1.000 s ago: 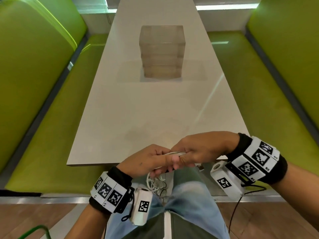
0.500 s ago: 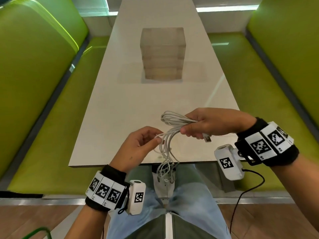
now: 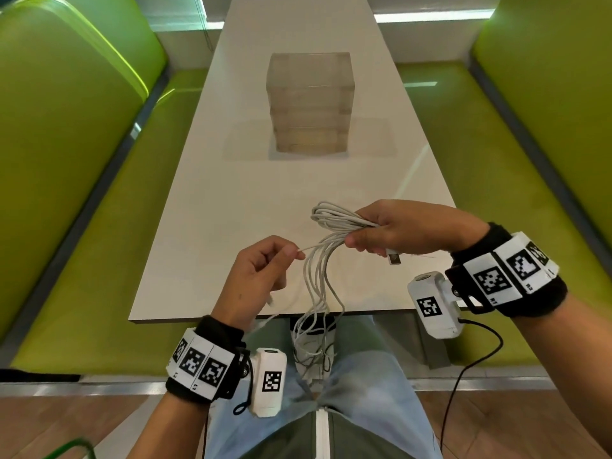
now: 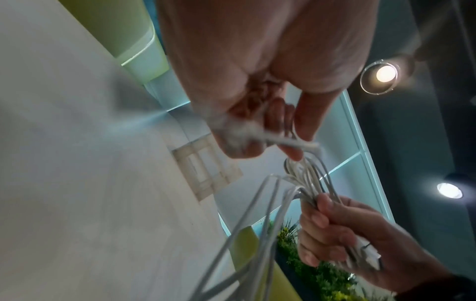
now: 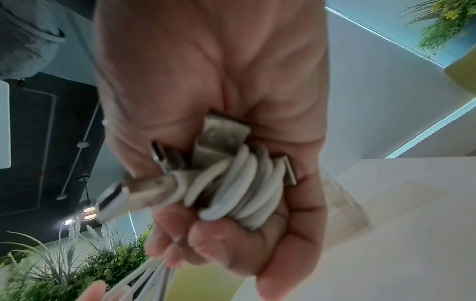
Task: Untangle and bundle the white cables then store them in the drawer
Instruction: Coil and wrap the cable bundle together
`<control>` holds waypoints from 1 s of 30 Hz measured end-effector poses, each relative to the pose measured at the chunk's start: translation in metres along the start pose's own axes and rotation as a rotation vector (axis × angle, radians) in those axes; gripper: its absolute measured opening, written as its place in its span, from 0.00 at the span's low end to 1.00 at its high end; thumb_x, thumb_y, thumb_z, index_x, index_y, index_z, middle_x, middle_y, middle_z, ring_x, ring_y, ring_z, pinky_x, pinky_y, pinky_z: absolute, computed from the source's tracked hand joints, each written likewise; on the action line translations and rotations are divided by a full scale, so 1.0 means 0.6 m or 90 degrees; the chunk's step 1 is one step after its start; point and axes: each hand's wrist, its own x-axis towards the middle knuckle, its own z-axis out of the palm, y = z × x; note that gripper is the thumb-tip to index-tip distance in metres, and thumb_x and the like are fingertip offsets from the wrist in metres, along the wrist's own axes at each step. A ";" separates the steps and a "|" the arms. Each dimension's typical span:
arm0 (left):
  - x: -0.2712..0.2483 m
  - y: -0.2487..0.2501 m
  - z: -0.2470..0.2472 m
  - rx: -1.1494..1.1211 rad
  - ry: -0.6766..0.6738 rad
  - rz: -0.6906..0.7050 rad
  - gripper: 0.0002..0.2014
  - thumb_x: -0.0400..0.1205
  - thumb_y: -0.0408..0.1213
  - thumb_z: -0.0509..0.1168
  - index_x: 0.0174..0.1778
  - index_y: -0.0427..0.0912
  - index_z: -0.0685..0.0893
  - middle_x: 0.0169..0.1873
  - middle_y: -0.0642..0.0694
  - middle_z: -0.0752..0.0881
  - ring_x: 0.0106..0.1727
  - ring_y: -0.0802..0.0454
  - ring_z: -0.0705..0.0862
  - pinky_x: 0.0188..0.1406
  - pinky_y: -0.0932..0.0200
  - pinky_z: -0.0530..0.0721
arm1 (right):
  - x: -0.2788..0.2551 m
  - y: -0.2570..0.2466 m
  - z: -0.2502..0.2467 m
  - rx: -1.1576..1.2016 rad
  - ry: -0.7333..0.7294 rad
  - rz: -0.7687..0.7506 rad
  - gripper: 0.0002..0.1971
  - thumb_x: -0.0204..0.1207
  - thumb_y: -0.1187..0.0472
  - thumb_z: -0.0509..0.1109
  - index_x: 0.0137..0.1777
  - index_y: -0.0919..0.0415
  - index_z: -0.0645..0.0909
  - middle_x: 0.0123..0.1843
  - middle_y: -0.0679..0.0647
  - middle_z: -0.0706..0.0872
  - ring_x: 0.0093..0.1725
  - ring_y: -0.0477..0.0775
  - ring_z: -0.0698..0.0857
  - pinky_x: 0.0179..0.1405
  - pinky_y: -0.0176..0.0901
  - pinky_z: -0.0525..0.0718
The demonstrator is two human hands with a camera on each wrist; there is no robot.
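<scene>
My right hand (image 3: 390, 230) grips a bunch of white cables (image 3: 334, 220) above the near part of the table; a USB plug (image 3: 393, 258) sticks out below the fist. In the right wrist view the cables (image 5: 244, 189) and several metal plugs are packed inside my curled fingers. Loose loops (image 3: 314, 313) hang down past the table edge toward my lap. My left hand (image 3: 265, 273) pinches one strand between thumb and forefinger, left of the bunch; the left wrist view shows that pinch (image 4: 291, 142). The clear drawer unit (image 3: 309, 101) stands at the table's middle, all drawers closed.
The white table (image 3: 231, 193) runs away from me between two green bench seats (image 3: 82, 226). My legs in jeans (image 3: 347, 392) are under the near edge. A black wire (image 3: 463, 376) trails from the right wrist camera.
Both hands rose from my lap to above the table. The right hand lifted the cable bunch up and right; the left hand separated from it, drawing one strand out leftward.
</scene>
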 end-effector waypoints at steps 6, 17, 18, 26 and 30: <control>0.000 -0.007 -0.002 0.084 -0.017 0.015 0.17 0.77 0.57 0.64 0.48 0.47 0.85 0.35 0.51 0.85 0.36 0.55 0.83 0.40 0.55 0.83 | -0.005 0.001 -0.002 -0.003 -0.016 -0.001 0.13 0.80 0.51 0.65 0.38 0.58 0.78 0.27 0.45 0.77 0.25 0.42 0.75 0.27 0.34 0.76; 0.017 0.028 0.034 0.007 -0.219 -0.088 0.40 0.68 0.74 0.61 0.63 0.44 0.79 0.53 0.42 0.88 0.55 0.46 0.88 0.56 0.52 0.85 | 0.000 -0.035 0.032 -0.149 -0.168 -0.022 0.03 0.80 0.57 0.66 0.48 0.55 0.80 0.33 0.48 0.80 0.29 0.48 0.79 0.27 0.38 0.81; 0.011 0.023 0.038 0.016 -0.262 -0.113 0.36 0.72 0.72 0.59 0.60 0.43 0.81 0.44 0.41 0.89 0.46 0.44 0.89 0.49 0.52 0.86 | 0.002 -0.037 0.034 -0.163 -0.173 -0.025 0.04 0.80 0.58 0.66 0.52 0.56 0.81 0.35 0.48 0.81 0.29 0.43 0.79 0.28 0.39 0.83; -0.013 -0.009 0.039 0.030 -0.311 -0.110 0.31 0.75 0.64 0.64 0.61 0.41 0.77 0.23 0.55 0.78 0.27 0.53 0.81 0.30 0.65 0.76 | 0.001 -0.044 0.034 -0.221 -0.150 -0.038 0.07 0.79 0.57 0.65 0.40 0.46 0.76 0.32 0.44 0.79 0.29 0.46 0.79 0.28 0.39 0.79; -0.027 -0.024 0.021 0.012 -0.335 -0.119 0.27 0.75 0.66 0.60 0.44 0.42 0.80 0.20 0.54 0.75 0.43 0.46 0.91 0.45 0.61 0.82 | -0.004 -0.047 0.003 -0.171 -0.080 -0.040 0.05 0.80 0.56 0.66 0.42 0.52 0.79 0.31 0.45 0.78 0.25 0.41 0.77 0.25 0.33 0.79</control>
